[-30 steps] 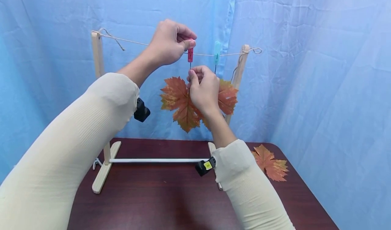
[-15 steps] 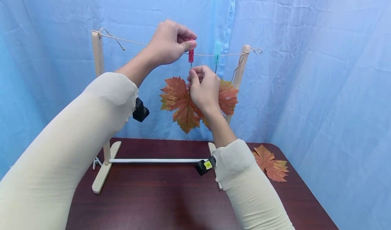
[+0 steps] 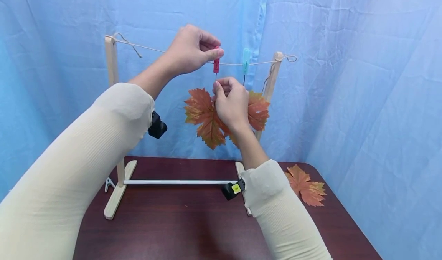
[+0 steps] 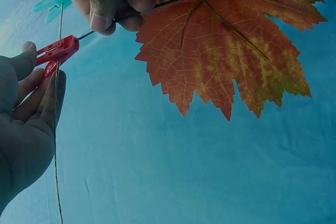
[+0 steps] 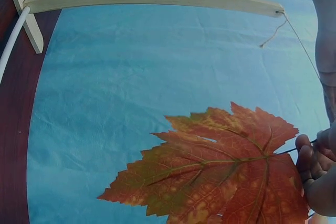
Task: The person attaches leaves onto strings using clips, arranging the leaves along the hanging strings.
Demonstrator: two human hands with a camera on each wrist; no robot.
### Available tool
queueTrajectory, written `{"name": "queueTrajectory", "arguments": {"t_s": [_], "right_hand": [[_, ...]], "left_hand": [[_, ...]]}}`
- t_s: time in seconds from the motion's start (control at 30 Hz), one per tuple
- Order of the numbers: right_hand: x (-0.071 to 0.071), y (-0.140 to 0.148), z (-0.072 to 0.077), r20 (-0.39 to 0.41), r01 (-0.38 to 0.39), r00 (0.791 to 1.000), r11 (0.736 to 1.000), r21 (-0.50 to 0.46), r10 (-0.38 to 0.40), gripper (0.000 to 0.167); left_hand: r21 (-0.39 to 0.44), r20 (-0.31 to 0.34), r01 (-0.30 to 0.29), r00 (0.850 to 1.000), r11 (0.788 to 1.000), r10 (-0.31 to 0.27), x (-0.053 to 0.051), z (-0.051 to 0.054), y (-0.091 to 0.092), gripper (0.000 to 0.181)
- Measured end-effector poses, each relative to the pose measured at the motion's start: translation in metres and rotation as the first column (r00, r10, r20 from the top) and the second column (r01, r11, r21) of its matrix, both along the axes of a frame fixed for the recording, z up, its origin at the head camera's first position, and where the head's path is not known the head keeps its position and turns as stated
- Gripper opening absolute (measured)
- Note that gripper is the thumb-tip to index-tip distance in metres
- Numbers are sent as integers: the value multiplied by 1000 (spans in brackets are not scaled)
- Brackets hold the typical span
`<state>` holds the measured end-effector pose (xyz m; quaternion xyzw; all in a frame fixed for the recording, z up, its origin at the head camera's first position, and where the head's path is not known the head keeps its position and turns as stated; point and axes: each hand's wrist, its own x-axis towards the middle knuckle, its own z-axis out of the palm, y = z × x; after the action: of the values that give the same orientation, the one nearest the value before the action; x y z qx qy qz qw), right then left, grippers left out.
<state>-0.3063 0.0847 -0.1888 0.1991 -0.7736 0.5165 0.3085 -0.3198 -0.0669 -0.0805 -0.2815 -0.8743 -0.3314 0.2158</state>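
Observation:
My left hand (image 3: 193,50) pinches a red clothespin (image 3: 216,65) on the string between thumb and fingers. In the left wrist view the clothespin's jaws (image 4: 65,50) meet the dark stem of an orange maple-like leaf (image 4: 226,40). Just below, my right hand (image 3: 232,102) pinches that stem, and the leaf (image 3: 207,118) hangs behind and left of it. To the right, a turquoise clothespin (image 3: 246,62) clips a second leaf (image 3: 257,110) to the string, partly hidden by my right hand.
The string (image 3: 141,46) runs between two wooden posts (image 3: 111,60), joined low down by a white rod (image 3: 179,182). Another leaf (image 3: 305,185) lies at the table's right. A pale clothespin (image 3: 109,184) sits by the left foot. Blue curtain hangs behind.
Both hands keep their pinch on the clothespin and stem. They, the string and the clothespin sit slightly lower in view, and the held leaf has shifted a little to the right.

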Motion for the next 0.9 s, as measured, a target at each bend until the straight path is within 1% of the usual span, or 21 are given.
{"name": "queueTrajectory", "arguments": {"t_s": [0.1,0.2,0.3,0.43,0.53,0.6,0.7,0.83,0.9], "right_hand": [[2,2,1,2,2,1000,1000,3,-2,23],[4,4,1,-13,4,1000,1000,7,-4,24],[8,7,2,-20,4,1000,1000,9,-4,24],[12,12,3,-25,14,1000,1000,17,-14,25],[14,16,3,-38,18,999,1000,25,-17,24],[15,19,4,-42,16,999,999,33,-15,24],[17,24,4,-52,10,999,999,37,-8,25],[18,34,4,-80,16,997,999,39,-13,25],[18,40,4,-108,28,994,999,39,-24,24]], "left_hand": [[19,8,-2,1000,1000,2,0,-1,-1,44],[47,2,-1,1000,999,1,1,-2,-4,44],[84,-6,15,1000,996,-15,3,-4,-6,42],[118,-32,43,999,992,-39,7,-7,-11,40],[134,-74,63,996,989,-53,11,-11,-16,37],[136,-107,72,993,988,-57,14,-14,-20,36],[151,-136,91,988,984,-70,19,-20,-27,34],[170,-137,91,988,981,-68,25,-30,-38,34],[174,-134,79,989,981,-56,29,-37,-44,33]]}}
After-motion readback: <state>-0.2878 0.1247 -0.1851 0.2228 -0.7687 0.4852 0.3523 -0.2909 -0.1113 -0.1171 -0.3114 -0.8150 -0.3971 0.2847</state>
